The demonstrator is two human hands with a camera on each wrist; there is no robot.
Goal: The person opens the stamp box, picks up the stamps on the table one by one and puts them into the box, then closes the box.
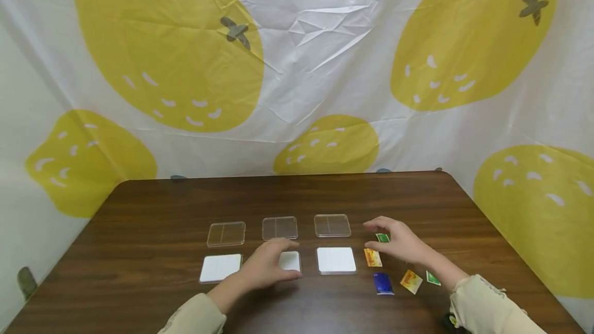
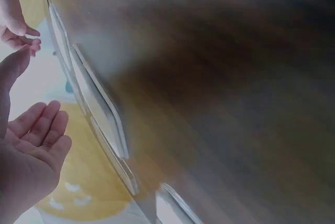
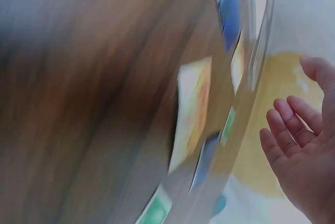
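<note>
My left hand (image 1: 264, 266) hovers over the middle one of three shallow cases with white inserts, its fingers and thumb spread apart and holding nothing. Part of that middle case (image 1: 290, 261) is hidden behind it. The left case (image 1: 220, 268) and right case (image 1: 336, 260) lie to either side. My right hand (image 1: 400, 242) is held above the small printed pieces on the right, fingers loosely bent and apart from the thumb. Nearest to it are a green piece (image 1: 382, 237) and an orange-yellow piece (image 1: 373, 257). A dark blue piece (image 3: 205, 162) shows in the right wrist view.
Three clear plastic lids (image 1: 280, 228) lie in a row behind the cases. Closer on the right are a blue piece (image 1: 383, 283), another orange-yellow piece (image 1: 411, 282) and a green one (image 1: 433, 278). A lemon-print cloth (image 1: 297, 92) hangs behind the brown table (image 1: 162, 200).
</note>
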